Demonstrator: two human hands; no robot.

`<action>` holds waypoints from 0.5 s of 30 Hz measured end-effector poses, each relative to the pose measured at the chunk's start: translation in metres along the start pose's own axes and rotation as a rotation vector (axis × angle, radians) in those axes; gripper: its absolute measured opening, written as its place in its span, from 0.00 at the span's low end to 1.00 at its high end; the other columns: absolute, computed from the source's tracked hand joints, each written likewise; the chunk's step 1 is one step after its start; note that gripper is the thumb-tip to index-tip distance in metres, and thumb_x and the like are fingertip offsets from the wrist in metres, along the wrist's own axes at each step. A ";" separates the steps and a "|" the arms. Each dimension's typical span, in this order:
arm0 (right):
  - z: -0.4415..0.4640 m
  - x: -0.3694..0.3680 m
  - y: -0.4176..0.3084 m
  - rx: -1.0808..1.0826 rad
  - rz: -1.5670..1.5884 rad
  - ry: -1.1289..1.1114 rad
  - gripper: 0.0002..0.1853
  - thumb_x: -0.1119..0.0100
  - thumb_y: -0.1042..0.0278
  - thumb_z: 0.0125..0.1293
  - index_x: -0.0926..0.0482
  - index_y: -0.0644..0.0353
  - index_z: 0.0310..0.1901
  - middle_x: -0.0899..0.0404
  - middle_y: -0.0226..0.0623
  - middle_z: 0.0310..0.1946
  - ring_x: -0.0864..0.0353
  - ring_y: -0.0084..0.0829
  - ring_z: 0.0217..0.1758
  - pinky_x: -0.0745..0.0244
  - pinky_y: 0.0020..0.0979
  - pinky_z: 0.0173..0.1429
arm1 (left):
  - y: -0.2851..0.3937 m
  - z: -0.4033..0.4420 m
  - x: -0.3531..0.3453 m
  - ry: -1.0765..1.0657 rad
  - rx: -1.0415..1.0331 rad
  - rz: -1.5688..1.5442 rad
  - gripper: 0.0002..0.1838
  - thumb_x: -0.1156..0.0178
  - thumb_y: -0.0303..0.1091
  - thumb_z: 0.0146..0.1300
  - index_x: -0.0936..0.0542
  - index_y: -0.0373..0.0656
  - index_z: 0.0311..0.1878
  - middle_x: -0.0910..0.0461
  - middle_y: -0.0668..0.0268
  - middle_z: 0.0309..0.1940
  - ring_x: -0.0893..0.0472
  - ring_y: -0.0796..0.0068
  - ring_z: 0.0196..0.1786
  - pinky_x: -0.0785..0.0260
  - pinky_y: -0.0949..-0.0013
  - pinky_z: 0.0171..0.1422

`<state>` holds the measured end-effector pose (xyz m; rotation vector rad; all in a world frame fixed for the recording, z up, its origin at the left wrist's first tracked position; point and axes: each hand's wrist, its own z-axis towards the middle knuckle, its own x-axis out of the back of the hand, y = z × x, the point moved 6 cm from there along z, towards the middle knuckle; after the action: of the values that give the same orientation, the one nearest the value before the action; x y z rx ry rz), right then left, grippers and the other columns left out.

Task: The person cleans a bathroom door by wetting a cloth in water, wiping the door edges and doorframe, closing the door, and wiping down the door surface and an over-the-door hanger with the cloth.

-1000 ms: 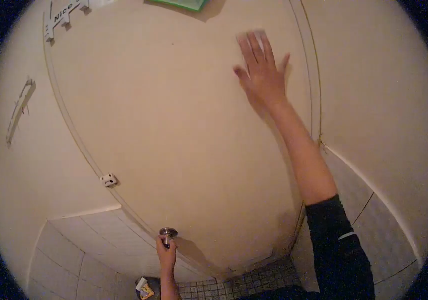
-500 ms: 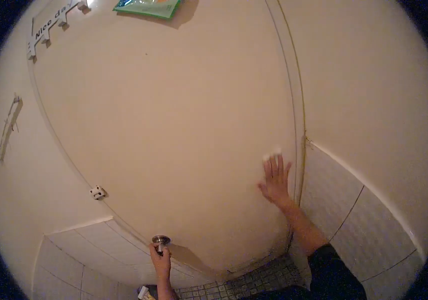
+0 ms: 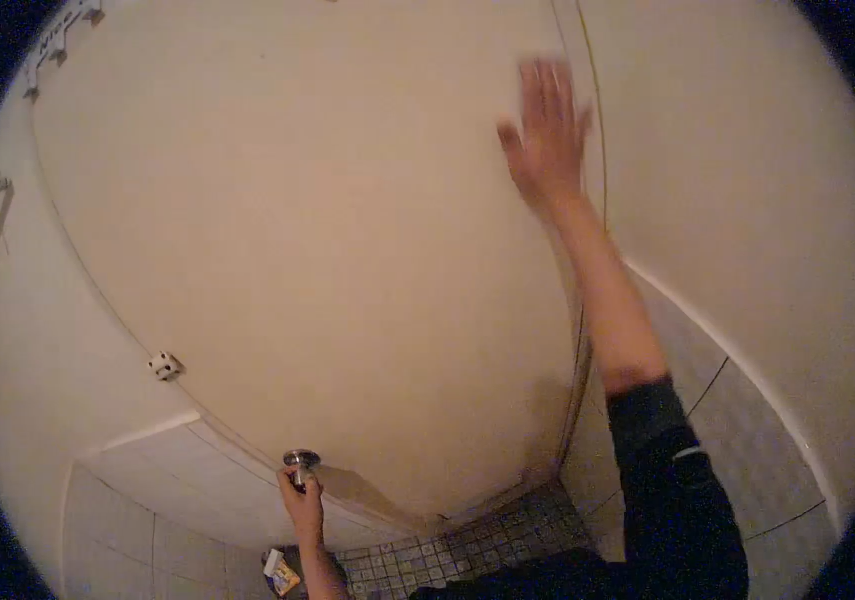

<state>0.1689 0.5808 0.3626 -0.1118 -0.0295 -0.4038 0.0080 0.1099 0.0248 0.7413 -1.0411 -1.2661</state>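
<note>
My left hand (image 3: 302,498) is closed round the round metal doorknob (image 3: 302,459) low on a cream door (image 3: 348,250). The fingers wrap the knob from below and partly hide it. Up near the door's right edge is my right hand (image 3: 550,145), palm towards the door and fingers stretched out, slightly blurred by motion. I see nothing held in it, though what may be under the palm is hidden. A small white latch (image 3: 164,366) with dark screws sits on the door's left edge.
A hook rack with lettering (image 3: 60,42) hangs at the top left. Wall tiles (image 3: 738,430) line the lower right wall, and small dark tiles (image 3: 398,565) cover the floor. A white and yellow packet (image 3: 281,572) lies beside my left forearm.
My right hand has moved well up along the door's right side. White bits at its fingertips no longer show. My left hand stays on the doorknob. The view has shifted downwards.
</note>
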 end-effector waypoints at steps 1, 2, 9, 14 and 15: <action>-0.045 -0.002 0.002 -0.016 0.021 -0.048 0.40 0.59 0.37 0.60 0.54 0.50 0.68 0.58 0.35 0.70 0.64 0.42 0.73 0.68 0.61 0.67 | -0.003 0.000 0.001 0.004 -0.007 0.012 0.12 0.48 0.25 0.55 0.36 0.42 0.43 0.31 0.65 0.25 0.30 0.79 0.23 0.34 0.76 0.28; -0.096 -0.011 0.006 -0.031 0.066 -0.131 0.42 0.57 0.36 0.58 0.54 0.52 0.68 0.60 0.38 0.71 0.66 0.45 0.73 0.71 0.60 0.68 | 0.001 0.000 0.001 0.002 -0.010 0.032 0.12 0.48 0.25 0.55 0.36 0.42 0.43 0.31 0.65 0.25 0.30 0.79 0.23 0.34 0.76 0.28; -0.435 -0.019 0.010 -0.015 0.117 -0.677 0.44 0.51 0.46 0.59 0.58 0.70 0.66 0.66 0.61 0.68 0.73 0.61 0.71 0.79 0.64 0.66 | 0.005 -0.003 -0.001 -0.025 0.000 0.050 0.13 0.48 0.26 0.55 0.36 0.42 0.44 0.32 0.67 0.22 0.30 0.80 0.23 0.36 0.76 0.27; -0.318 -0.025 0.005 -0.025 0.154 -0.352 0.44 0.52 0.44 0.59 0.57 0.65 0.67 0.66 0.54 0.69 0.72 0.58 0.71 0.80 0.65 0.65 | 0.005 0.000 0.000 -0.008 0.009 0.051 0.13 0.47 0.26 0.55 0.35 0.43 0.44 0.32 0.68 0.22 0.30 0.79 0.23 0.36 0.76 0.27; -0.270 -0.025 0.004 -0.044 0.160 -0.308 0.44 0.49 0.43 0.57 0.55 0.61 0.67 0.65 0.50 0.70 0.70 0.57 0.72 0.79 0.66 0.65 | 0.006 0.000 0.002 -0.003 -0.002 0.073 0.13 0.47 0.26 0.55 0.35 0.43 0.44 0.32 0.68 0.22 0.30 0.79 0.23 0.36 0.76 0.27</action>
<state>0.1492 0.5639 0.0931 -0.2171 -0.3132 -0.2240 0.0107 0.1095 0.0304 0.6939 -1.0607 -1.2055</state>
